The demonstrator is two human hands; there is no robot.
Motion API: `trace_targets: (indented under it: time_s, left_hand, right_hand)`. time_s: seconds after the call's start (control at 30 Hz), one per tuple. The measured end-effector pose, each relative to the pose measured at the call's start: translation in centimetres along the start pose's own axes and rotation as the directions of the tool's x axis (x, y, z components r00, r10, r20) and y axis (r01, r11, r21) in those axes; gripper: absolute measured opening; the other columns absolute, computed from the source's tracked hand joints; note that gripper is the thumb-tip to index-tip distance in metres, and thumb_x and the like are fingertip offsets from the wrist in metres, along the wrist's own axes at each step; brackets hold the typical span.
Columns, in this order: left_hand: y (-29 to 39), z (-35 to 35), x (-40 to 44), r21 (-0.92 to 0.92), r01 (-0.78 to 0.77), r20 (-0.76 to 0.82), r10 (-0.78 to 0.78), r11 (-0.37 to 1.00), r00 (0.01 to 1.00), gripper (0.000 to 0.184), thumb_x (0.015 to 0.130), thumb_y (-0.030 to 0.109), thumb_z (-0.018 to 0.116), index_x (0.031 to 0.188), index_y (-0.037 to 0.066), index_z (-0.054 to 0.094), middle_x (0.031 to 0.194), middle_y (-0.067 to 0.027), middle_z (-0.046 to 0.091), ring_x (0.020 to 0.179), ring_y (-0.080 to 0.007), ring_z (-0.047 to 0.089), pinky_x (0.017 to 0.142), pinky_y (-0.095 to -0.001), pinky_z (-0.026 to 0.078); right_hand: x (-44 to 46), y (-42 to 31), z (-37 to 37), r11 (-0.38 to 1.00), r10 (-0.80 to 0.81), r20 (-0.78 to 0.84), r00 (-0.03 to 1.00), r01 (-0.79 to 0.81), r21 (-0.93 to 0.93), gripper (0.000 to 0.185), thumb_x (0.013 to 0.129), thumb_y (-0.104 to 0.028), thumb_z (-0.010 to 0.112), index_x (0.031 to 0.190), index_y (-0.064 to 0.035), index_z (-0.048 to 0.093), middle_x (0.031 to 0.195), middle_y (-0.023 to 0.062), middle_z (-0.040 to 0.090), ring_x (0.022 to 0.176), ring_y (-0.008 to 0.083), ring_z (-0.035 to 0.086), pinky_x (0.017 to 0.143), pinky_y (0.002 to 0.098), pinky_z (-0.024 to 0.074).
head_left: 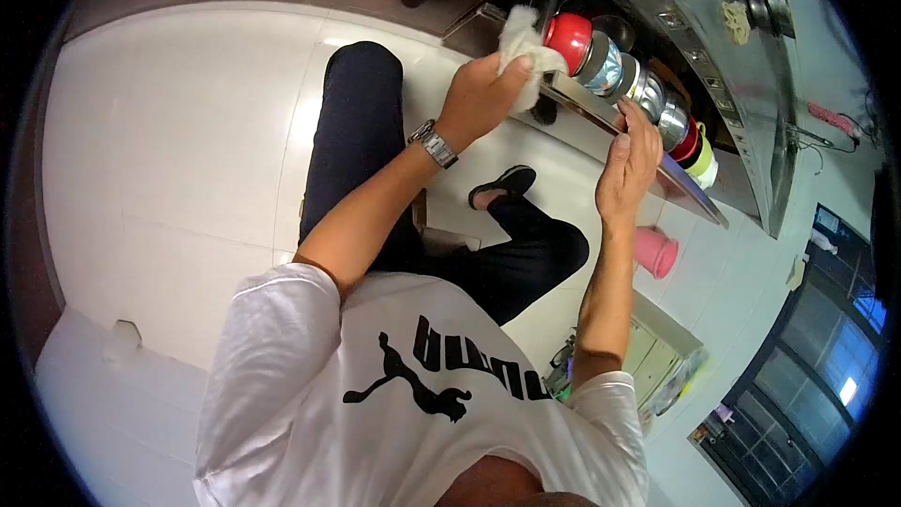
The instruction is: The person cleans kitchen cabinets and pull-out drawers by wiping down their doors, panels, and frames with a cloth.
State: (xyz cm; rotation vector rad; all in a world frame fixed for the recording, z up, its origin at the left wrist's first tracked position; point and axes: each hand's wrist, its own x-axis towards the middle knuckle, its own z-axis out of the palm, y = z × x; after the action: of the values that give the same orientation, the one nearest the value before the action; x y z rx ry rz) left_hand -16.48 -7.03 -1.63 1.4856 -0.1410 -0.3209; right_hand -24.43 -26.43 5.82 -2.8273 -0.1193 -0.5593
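Observation:
My left hand (pixel 481 99), with a metal watch at the wrist, is closed on a white cloth (pixel 522 42). The cloth drapes over the left end of a pulled-out drawer (pixel 589 115). On the drawer's front rests my right hand (pixel 631 161), its fingers stretched out toward the top edge and nothing gripped in them. Inside the drawer stand a red container (pixel 568 38), a container with a blue-white patterned wrap (pixel 601 66), shiny metal pots (pixel 649 92) and a yellow-green item (pixel 701 161). The hands partly hide the drawer's front edge.
A metal-edged counter (pixel 713 66) overhangs the drawer on the right. A pink bucket (pixel 655 253) stands on the pale tiled floor (pixel 188 169) below the drawer's right end. My legs (pixel 357 141) are bent beneath my arms. A dark window (pixel 807 347) is at the right.

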Motion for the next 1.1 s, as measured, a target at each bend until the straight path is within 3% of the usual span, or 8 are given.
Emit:
trace_targets:
  time_s: [0.13,0.2,0.37,0.53,0.63,0.87,0.93,1.1]
  left_hand:
    - [-7.3,1.0,0.8,-0.036,0.15,-0.108,-0.153,0.988,0.982,0.045,0.091,0.041,0.047,0.092,-0.001,0.063,0.068,-0.014,0.063,0.062,-0.0245,0.061,0.061,-0.0368,0.047]
    - [-12.8,1.3,2.2,0.229,0.327,-0.255,-0.268,0.917,0.929,0.051,0.091,0.045,0.045,0.095,-0.002,0.063,0.084,-0.0208,0.065,0.078,-0.0314,0.063,0.07,-0.0417,0.047]
    - [-18.2,0.5,3.1,0.159,0.603,-0.324,-0.535,0.782,0.78,0.063,0.089,0.052,0.044,0.1,-0.008,0.059,0.104,-0.0278,0.059,0.098,-0.0366,0.058,0.082,-0.0412,0.045]
    - [-20.0,0.8,2.9,-0.396,0.707,-0.085,-0.789,0.587,0.608,0.054,0.088,0.053,0.049,0.088,0.0,0.056,0.077,-0.011,0.059,0.06,-0.0212,0.058,0.051,-0.0362,0.047]
    - [-20.3,0.8,3.4,-0.532,0.687,-0.059,-0.832,0.494,0.552,0.049,0.087,0.054,0.049,0.084,0.005,0.053,0.064,-0.0048,0.051,0.044,-0.0156,0.048,0.039,-0.0322,0.04]
    - [-19.7,1.4,2.4,-0.514,0.632,-0.125,-0.779,0.581,0.614,0.047,0.087,0.05,0.051,0.082,0.003,0.055,0.059,-0.0067,0.052,0.042,-0.018,0.05,0.038,-0.0315,0.04]
    - [-18.6,1.5,2.0,-0.209,0.561,-0.301,-0.598,0.801,0.742,0.05,0.086,0.047,0.053,0.073,-0.001,0.056,0.057,-0.0101,0.055,0.044,-0.0195,0.053,0.04,-0.0329,0.042]
    - [-12.0,0.7,1.7,-0.107,0.476,-0.207,-0.488,0.873,0.848,0.049,0.087,0.042,0.054,0.066,-0.002,0.06,0.057,-0.0104,0.058,0.045,-0.0186,0.055,0.043,-0.033,0.042]
  right_hand:
    - [0.0,-0.2,0.3,1.0,0.004,-0.012,1.0,-0.004,0.01,0.039,0.094,-0.032,0.036,0.117,-0.0055,0.055,0.111,0.0106,0.058,0.104,0.0274,0.052,0.098,0.0433,0.0281]
    - [0.1,-0.2,0.5,1.0,-0.009,-0.023,1.0,0.008,-0.019,0.045,0.094,-0.038,0.035,0.117,-0.0049,0.055,0.11,0.0108,0.059,0.102,0.0269,0.052,0.097,0.0437,0.0283]
    - [0.1,0.2,0.9,0.999,-0.04,-0.044,0.998,0.038,-0.036,0.047,0.094,-0.04,0.035,0.117,-0.0036,0.054,0.104,0.0116,0.059,0.096,0.0257,0.053,0.093,0.0416,0.03]
    - [0.0,0.0,1.0,0.998,-0.057,-0.062,0.996,0.056,-0.031,0.046,0.094,-0.039,0.035,0.117,-0.0034,0.054,0.1,0.012,0.059,0.091,0.0254,0.053,0.089,0.0406,0.0313]
    - [0.0,-0.2,0.9,0.998,-0.045,-0.052,0.998,0.043,-0.046,0.046,0.094,-0.038,0.036,0.117,-0.0031,0.055,0.1,0.0123,0.059,0.092,0.0259,0.053,0.089,0.0404,0.0316]
    - [0.0,0.2,1.2,0.994,-0.083,-0.065,0.994,0.078,-0.083,0.045,0.096,-0.037,0.033,0.119,-0.0054,0.055,0.1,0.0093,0.059,0.093,0.0237,0.052,0.093,0.037,0.031]
    - [0.0,0.1,1.2,0.993,-0.085,-0.065,0.994,0.079,-0.088,0.044,0.096,-0.037,0.034,0.119,-0.0054,0.055,0.1,0.0095,0.059,0.094,0.0238,0.052,0.092,0.0369,0.0311]
    - [0.1,-0.1,0.9,0.995,-0.068,-0.056,0.996,0.063,-0.081,0.043,0.096,-0.035,0.036,0.119,-0.0052,0.055,0.104,0.0095,0.059,0.096,0.024,0.053,0.092,0.037,0.0309]
